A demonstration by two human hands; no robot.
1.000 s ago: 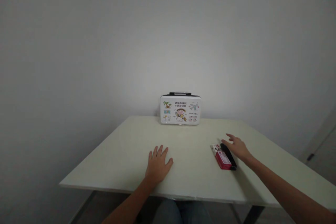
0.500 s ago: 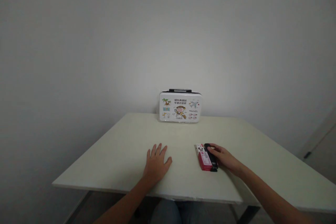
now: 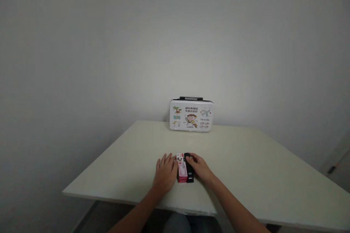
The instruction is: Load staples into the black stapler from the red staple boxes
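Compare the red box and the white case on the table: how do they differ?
The red box lies flat near the table's front edge; the white case stands upright at the far edge by the wall. The box looks much smaller than the case. The box sits between the left hand and right hand, beside a black item; nothing touches the case. The case has a black handle and cartoon prints. Both rest on the table.

Left hand [image 3: 164, 172] and right hand [image 3: 200, 168] flanking red-and-black pack [image 3: 185, 168], cartoon case [image 3: 191, 115] behind, pale table [image 3: 246, 167]
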